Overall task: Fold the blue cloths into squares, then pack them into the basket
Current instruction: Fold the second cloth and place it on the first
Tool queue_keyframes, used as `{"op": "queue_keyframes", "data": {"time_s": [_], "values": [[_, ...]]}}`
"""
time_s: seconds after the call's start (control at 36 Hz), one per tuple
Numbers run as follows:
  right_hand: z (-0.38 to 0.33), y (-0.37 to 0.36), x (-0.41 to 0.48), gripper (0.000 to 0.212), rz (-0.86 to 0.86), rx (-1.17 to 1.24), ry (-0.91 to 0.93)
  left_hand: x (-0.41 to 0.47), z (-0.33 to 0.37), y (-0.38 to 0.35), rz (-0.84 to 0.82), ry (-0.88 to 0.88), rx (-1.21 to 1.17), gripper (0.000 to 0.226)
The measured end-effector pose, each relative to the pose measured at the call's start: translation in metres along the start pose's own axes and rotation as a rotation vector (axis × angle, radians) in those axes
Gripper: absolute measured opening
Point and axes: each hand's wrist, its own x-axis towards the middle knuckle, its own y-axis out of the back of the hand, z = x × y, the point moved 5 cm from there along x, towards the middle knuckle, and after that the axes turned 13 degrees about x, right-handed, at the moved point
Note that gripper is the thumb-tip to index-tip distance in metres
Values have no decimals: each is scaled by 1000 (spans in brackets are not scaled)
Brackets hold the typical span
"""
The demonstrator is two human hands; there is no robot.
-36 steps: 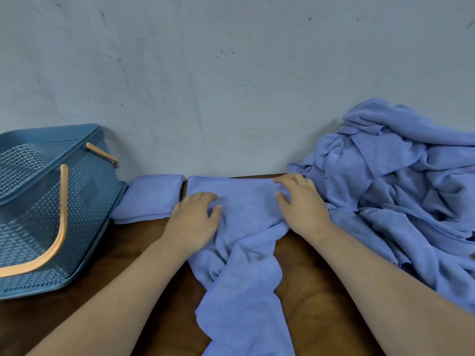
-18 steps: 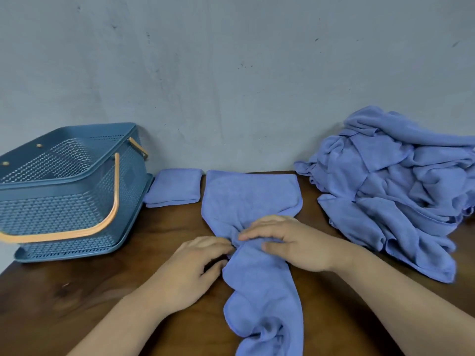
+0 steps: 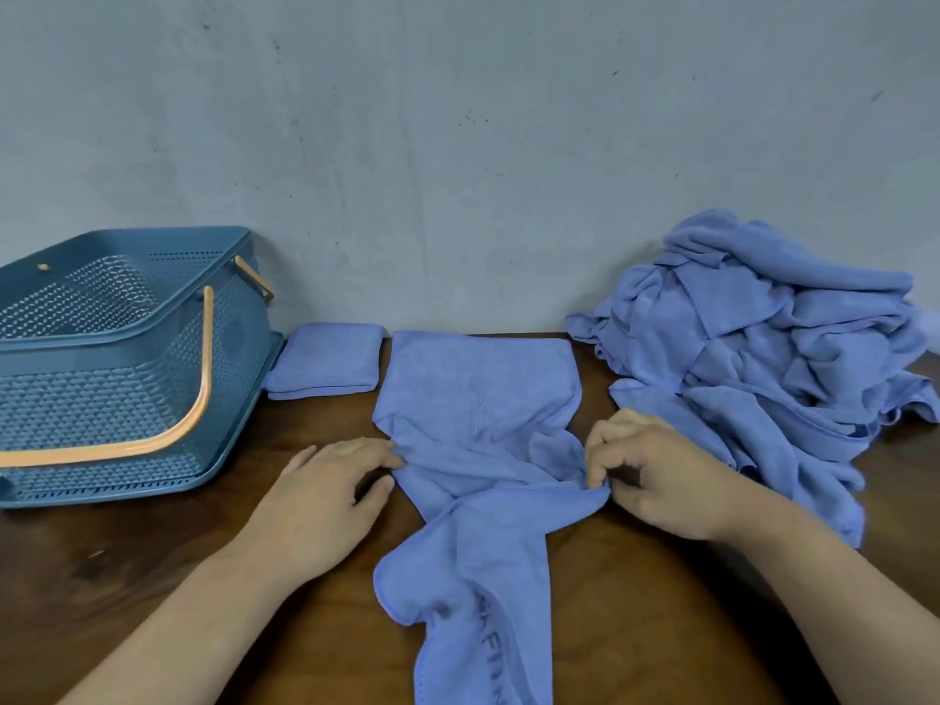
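Centrally, the blue cloth [image 3: 478,414] lies on the desk [image 3: 152,577], its far half flat, its near half bunched and trailing toward the person. The left hand [image 3: 330,491] pinches its left edge and the right hand [image 3: 656,475] pinches its right. Pulling both edges apart should flatten it; then match corners. The folded cloth [image 3: 325,361] and basket [image 3: 127,358] sit left, and the pile of cloths [image 3: 763,358] crowds the right. Bare desk remains front-left.

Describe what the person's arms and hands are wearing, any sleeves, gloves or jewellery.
No sleeves show up to the frame's edge. The left hand and right hand wear no gloves, and no ring, watch or bracelet shows.
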Motion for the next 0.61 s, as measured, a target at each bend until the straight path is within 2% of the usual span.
{"op": "queue_keyframes", "data": {"time_s": [0.14,0.22,0.31,0.39,0.47,0.53,0.61], "values": [[12,14,-2,32,-26,-212,-68,-3,6,7,27,21,73,28],[15,25,-3,35,58,-262,-102,-3,9,11,53,48,69,25],[5,23,0,35,157,-231,-79,-3,17,12,72,-30,26,28],[-15,7,6,30,188,-64,-14,-6,32,15,64,-189,-136,20],[-38,-14,13,18,135,69,50,-11,49,18,4,-341,-233,14],[-49,-28,16,28,41,64,61,-14,56,18,-31,-391,-249,18],[-58,-45,18,43,-62,55,54,-17,56,14,-107,-371,-297,30]]}}
